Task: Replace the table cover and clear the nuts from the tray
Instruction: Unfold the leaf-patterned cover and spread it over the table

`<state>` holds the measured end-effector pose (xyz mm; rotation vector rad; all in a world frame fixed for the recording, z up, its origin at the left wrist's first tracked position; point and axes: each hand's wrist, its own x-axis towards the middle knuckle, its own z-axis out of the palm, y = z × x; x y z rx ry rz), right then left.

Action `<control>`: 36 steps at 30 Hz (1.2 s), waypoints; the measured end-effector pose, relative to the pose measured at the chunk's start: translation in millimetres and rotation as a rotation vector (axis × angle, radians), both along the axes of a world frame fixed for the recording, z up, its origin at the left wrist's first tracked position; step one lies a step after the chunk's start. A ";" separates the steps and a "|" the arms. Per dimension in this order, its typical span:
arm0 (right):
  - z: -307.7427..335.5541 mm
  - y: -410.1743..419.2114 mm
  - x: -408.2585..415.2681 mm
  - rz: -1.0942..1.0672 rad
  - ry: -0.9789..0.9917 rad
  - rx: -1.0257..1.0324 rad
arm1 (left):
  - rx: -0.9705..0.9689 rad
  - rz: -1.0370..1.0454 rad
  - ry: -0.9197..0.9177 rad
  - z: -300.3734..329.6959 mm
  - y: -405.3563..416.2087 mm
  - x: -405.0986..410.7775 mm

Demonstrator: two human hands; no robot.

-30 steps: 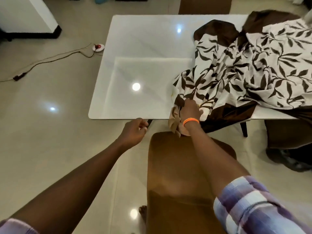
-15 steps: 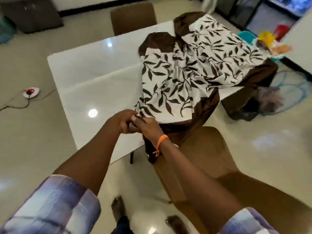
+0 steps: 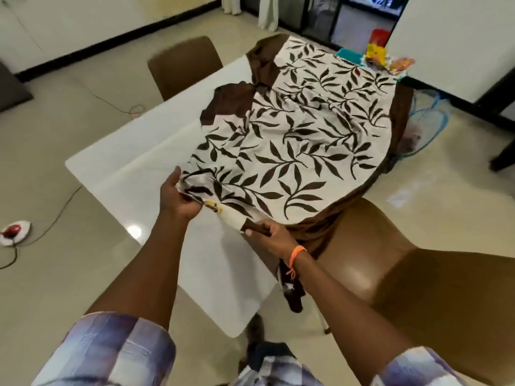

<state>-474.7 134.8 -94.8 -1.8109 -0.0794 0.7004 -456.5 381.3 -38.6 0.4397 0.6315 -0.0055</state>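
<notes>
A cream table cover [image 3: 301, 140] printed with dark leaves and edged in brown lies spread over the right half of a glossy white table [image 3: 133, 168]. My left hand [image 3: 178, 199] grips the cover's near corner, lifted a little off the tabletop. My right hand [image 3: 267, 232], with an orange band at the wrist, pinches the brown hem at the table's near edge. A brown fold of the cover hangs down below that hand. No tray or nuts are in view.
A brown chair [image 3: 390, 277] stands close on my right, another brown chair [image 3: 185, 65] at the table's far side. A cable with a red and white switch [image 3: 15, 231] lies on the floor at left. Colourful items [image 3: 381, 57] sit beyond the table's far end.
My hands were together at the cover's edge; they have drawn apart, the left leftward, stretching the corner. The cloth lies flatter and wider. The view has swung toward the table's right end.
</notes>
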 end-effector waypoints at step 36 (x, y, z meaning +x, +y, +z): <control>-91.3 217.1 -289.9 -0.206 0.280 -1.167 | 0.420 -0.703 0.519 -104.6 262.0 -167.6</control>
